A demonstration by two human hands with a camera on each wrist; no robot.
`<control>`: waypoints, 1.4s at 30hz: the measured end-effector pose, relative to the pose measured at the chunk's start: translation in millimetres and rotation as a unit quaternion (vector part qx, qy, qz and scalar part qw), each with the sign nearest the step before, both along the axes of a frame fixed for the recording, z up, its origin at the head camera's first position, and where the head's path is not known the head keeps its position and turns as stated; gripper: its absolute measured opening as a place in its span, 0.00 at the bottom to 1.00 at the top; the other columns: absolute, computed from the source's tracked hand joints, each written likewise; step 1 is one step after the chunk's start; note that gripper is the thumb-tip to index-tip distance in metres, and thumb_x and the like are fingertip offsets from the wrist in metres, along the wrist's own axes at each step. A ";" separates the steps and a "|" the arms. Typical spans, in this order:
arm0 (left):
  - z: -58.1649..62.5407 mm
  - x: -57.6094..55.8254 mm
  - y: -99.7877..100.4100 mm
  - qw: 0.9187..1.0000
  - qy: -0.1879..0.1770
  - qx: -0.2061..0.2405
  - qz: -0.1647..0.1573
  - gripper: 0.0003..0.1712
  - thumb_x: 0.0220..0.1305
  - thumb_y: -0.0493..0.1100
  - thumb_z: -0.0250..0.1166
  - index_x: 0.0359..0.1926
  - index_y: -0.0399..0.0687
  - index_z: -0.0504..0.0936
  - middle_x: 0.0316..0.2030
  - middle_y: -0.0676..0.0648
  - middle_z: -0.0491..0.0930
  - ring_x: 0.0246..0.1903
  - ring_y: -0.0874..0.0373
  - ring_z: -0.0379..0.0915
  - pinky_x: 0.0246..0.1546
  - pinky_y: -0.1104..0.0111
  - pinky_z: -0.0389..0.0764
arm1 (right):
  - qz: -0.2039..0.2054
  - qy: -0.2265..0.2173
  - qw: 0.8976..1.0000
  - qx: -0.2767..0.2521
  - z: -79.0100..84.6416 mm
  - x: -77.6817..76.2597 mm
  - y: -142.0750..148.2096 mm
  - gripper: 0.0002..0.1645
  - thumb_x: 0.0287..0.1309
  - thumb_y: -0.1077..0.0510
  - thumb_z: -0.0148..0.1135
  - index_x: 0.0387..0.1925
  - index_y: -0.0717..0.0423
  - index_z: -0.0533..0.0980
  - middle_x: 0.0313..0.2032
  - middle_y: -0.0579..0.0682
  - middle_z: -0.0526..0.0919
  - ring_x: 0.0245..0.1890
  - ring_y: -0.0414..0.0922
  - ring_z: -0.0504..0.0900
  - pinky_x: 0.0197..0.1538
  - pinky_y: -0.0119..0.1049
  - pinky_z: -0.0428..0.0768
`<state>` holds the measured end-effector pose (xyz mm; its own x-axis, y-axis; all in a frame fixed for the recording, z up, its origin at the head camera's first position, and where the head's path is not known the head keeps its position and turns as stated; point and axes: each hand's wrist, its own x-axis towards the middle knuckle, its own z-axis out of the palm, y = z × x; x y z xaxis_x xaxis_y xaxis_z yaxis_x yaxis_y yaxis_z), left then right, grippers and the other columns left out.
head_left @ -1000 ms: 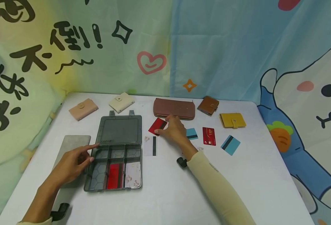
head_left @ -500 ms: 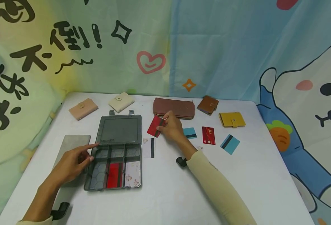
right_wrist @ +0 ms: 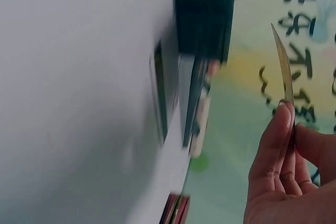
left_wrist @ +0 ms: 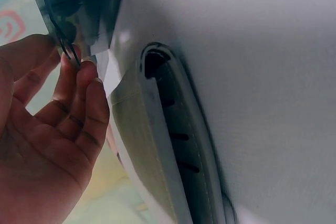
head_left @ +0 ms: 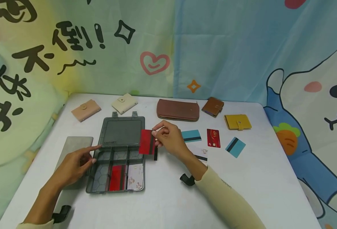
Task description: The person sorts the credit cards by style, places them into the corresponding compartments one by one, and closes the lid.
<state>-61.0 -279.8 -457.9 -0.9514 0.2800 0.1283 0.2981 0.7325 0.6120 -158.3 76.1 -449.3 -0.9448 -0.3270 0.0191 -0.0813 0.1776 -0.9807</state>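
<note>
My right hand (head_left: pixel 169 140) pinches a red card (head_left: pixel 146 142) with a dark stripe by its right edge, raised beside the grey plastic case (head_left: pixel 101 187). In the right wrist view the card (right_wrist: pixel 284 69) shows edge-on, slightly bowed, between thumb and fingers. The case lies with its lid (head_left: pixel 122 131) folded back. A red card (head_left: pixel 116 178) and a white flowered card (head_left: pixel 135 176) sit in two of its front compartments. My left hand (head_left: pixel 73 167) touches the case's left rim, index finger extended to the hinge corner. Beneath the held card, a white card is mostly hidden.
A grey sleeve-like case (head_left: pixel 79 144) lies under the left hand. Blue cards (head_left: pixel 235 147), a red card (head_left: pixel 213 138) and a striped white card (head_left: pixel 201 154) lie to the right. Along the back sit pink (head_left: pixel 86 110), cream (head_left: pixel 124 103), brown (head_left: pixel 177 110) and yellow (head_left: pixel 238 122) wallets.
My right hand has lifted the red card from near the long brown wallet and carried it left and toward me, to the case's right side. The left hand has stayed at the rim.
</note>
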 end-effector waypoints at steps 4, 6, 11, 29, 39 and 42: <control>-0.8 -1.1 0.0 1.000 0.001 0.002 -0.001 0.32 0.60 0.29 0.68 0.65 0.45 0.75 0.23 0.54 0.73 0.21 0.68 0.66 0.21 0.73 0.70 | 0.052 -0.018 0.998 0.011 0.9 19.8 -9.3 0.08 0.65 0.54 0.65 0.44 0.49 0.79 0.26 0.55 0.85 0.26 0.59 0.84 0.30 0.41 0.85; -1.1 -1.4 0.0 1.000 -0.001 0.003 0.000 0.32 0.60 0.29 0.68 0.66 0.46 0.75 0.23 0.54 0.73 0.21 0.68 0.66 0.21 0.73 0.70 | 0.070 -0.023 0.997 0.018 -0.1 28.9 -14.9 0.07 0.65 0.55 0.64 0.43 0.49 0.79 0.26 0.55 0.86 0.26 0.59 0.85 0.29 0.45 0.85; -1.1 -1.0 0.2 1.000 -0.005 0.000 0.003 0.32 0.60 0.30 0.69 0.66 0.46 0.75 0.23 0.54 0.74 0.22 0.67 0.67 0.21 0.73 0.71 | 0.109 -0.031 0.993 0.030 -3.4 49.6 -32.1 0.06 0.66 0.55 0.64 0.44 0.48 0.80 0.25 0.54 0.86 0.25 0.58 0.86 0.27 0.46 0.83; -1.4 -0.4 1.3 1.000 -0.012 -0.001 0.009 0.32 0.60 0.30 0.69 0.66 0.47 0.75 0.25 0.53 0.75 0.23 0.67 0.68 0.23 0.72 0.72 | 0.126 0.093 0.976 0.154 -9.3 65.9 -70.9 0.05 0.58 0.52 0.72 0.37 0.42 0.84 0.29 0.31 0.85 0.17 0.32 0.73 0.21 0.26 0.70; -0.1 -0.3 1.5 1.000 -0.005 -0.001 0.005 0.32 0.60 0.30 0.69 0.66 0.47 0.75 0.23 0.54 0.74 0.22 0.68 0.67 0.22 0.72 0.71 | 0.034 0.076 0.973 0.217 -14.9 20.4 -27.4 0.17 0.54 0.47 0.75 0.45 0.45 0.82 0.35 0.42 0.83 0.27 0.40 0.76 0.31 0.33 0.73; 0.0 0.1 1.3 1.000 -0.007 -0.002 0.005 0.32 0.61 0.31 0.68 0.66 0.47 0.75 0.22 0.55 0.74 0.22 0.68 0.67 0.22 0.72 0.70 | 0.020 0.054 0.957 0.284 -18.2 8.5 -14.1 0.26 0.49 0.45 0.78 0.49 0.44 0.79 0.39 0.45 0.80 0.32 0.41 0.75 0.36 0.36 0.72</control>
<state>-60.9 -278.6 -457.9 -0.9559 0.2709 0.1136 0.2820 0.7380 0.6131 -149.7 62.0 -467.5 -0.9342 -0.3485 -0.0763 -0.1934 0.6745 -0.7125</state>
